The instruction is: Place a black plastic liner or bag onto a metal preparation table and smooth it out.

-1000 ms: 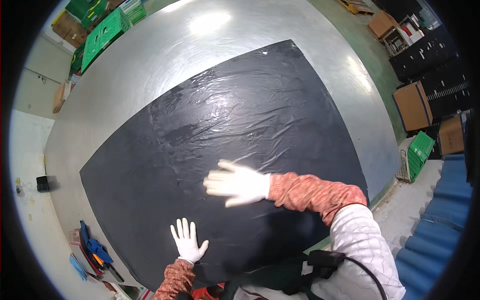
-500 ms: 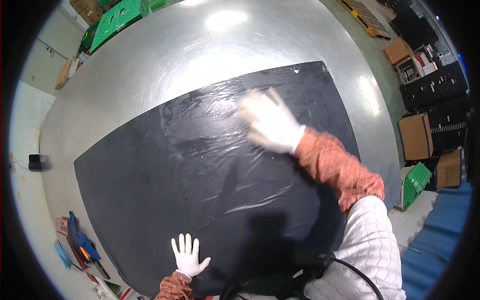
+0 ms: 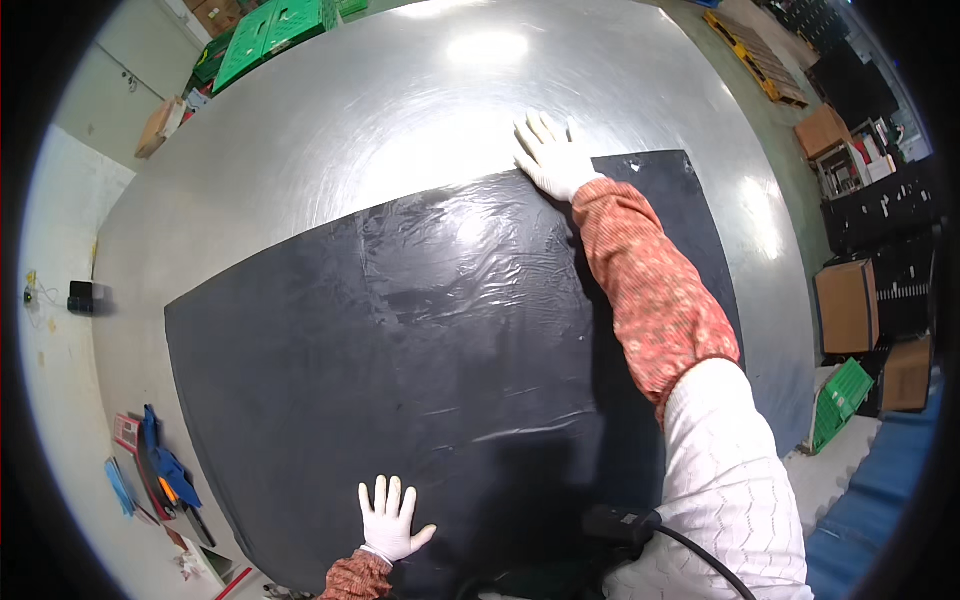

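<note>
A large black plastic sheet [image 3: 300, 400] lies spread over a shiny metal table [image 3: 270, 180], wrinkled and glossy toward its far middle. My right hand [image 3: 553, 158], in a white glove, reaches to the sheet's far edge, its fingers spread and extending past it over the bare metal. Flat on the near part of the sheet is my left hand [image 3: 393, 520], also white-gloved, with fingers apart. Neither hand holds anything. Red patterned sleeve covers [image 3: 655, 290] wrap both forearms.
Green crates [image 3: 275, 40] stand beyond the table's far left. Cardboard boxes [image 3: 848, 305], a green basket [image 3: 840, 405] and a yellow pallet [image 3: 757, 60] are off to the right. Tools with blue and orange parts [image 3: 172, 475] hang along the left wall. A black cable [image 3: 705, 565] runs near my right arm.
My right hand has moved away from me, from the middle of the sheet to its far edge. My left hand stays flat on the sheet. The view has shifted slightly.
</note>
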Demonstrator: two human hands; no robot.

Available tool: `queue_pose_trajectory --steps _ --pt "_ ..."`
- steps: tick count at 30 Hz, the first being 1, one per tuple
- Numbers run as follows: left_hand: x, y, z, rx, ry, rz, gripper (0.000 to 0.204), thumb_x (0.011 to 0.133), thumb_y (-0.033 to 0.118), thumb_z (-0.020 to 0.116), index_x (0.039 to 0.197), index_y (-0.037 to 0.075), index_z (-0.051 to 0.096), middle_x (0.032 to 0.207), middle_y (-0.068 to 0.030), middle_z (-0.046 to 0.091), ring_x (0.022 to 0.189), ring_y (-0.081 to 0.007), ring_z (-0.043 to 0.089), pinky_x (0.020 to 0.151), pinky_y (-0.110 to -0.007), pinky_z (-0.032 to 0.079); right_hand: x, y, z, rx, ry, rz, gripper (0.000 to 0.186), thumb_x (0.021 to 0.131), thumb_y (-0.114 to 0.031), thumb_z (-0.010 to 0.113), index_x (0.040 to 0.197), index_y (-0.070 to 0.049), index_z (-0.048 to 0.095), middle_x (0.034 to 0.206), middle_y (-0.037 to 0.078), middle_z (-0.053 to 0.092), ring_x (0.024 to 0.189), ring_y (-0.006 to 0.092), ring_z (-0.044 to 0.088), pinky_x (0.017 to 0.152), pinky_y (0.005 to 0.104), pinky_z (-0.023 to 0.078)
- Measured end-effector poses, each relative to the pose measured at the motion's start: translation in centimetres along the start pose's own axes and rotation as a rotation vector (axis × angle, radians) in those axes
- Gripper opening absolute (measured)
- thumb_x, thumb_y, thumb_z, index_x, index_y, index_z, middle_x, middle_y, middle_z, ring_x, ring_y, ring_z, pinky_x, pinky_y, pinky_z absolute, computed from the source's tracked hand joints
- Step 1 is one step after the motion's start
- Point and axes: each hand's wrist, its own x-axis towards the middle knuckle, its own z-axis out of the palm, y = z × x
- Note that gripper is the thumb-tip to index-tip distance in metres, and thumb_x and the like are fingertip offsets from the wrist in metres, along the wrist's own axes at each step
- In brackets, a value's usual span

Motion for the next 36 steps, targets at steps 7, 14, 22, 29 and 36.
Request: queue_pose_trajectory --steps 7,14,22,29,36 --pt "-0.3 -0.2 -1.3 -0.02 -0.044 -0.011 0.076 0.068 0.051 0.069 0.121 0.0 0.052 0.13 -0.0281 0.045 0.126 -0.0495 0.036 0.102 -0.071 0.021 -8.7 -8.3 -7.6 0.382 -0.139 -0.361 0.053 0.087 -0.036 0.057 0.132 -0.011 0.051 0.145 0.013 0.042 0.136 0.0314 0.036 0.113 0.0523 0.023" --pt "-0.2 0.0 -0.2 -0.062 -0.105 -0.01 0.081 0.079 0.051 0.06 0.138 -0.001 0.042 0.148 -0.0275 0.029 0.141 -0.0446 0.017 0.112 -0.064 0.006 -13.7 14.6 -1.0 -0.127 -0.13 0.633 0.058 0.094 -0.043 0.041 0.144 -0.015 0.037 0.151 0.011 0.033 0.14 0.025 0.029 0.113 0.056 0.015" --pt "-0.8 -0.2 0.0 -0.044 -0.106 -0.045 0.081 0.081 0.05 0.058 0.14 -0.001 0.039 0.151 -0.0256 0.025 0.142 -0.0428 0.015 0.113 -0.062 0.004 -14.1 -2.9 -4.2 0.226 -0.089 -0.133 0.06 0.092 -0.045 0.046 0.142 -0.011 0.041 0.152 0.013 0.031 0.142 0.0295 0.025 0.114 0.0566 0.012" --pt "2.0 -0.2 -0.3 -0.05 -0.013 0.031 0.079 0.082 0.048 0.059 0.141 -0.001 0.038 0.151 -0.0248 0.025 0.142 -0.0426 0.015 0.113 -0.062 0.005 -24.2 10.8 -3.1 -0.233 -0.07 1.197 0.062 0.092 -0.043 0.046 0.14 -0.005 0.041 0.146 0.019 0.038 0.134 0.0333 0.035 0.11 0.0568 0.017" --pt "4.7 1.6 -3.9 -0.131 0.079 0.089 0.076 0.083 0.041 0.059 0.141 -0.003 0.036 0.151 -0.0238 0.027 0.142 -0.038 0.02 0.113 -0.06 0.007 -20.4 -11.9 -11.7 0.335 -0.063 0.003 0.055 0.088 -0.035 0.058 0.135 -0.008 0.047 0.141 0.018 0.042 0.134 0.0338 0.037 0.109 0.0554 0.024"
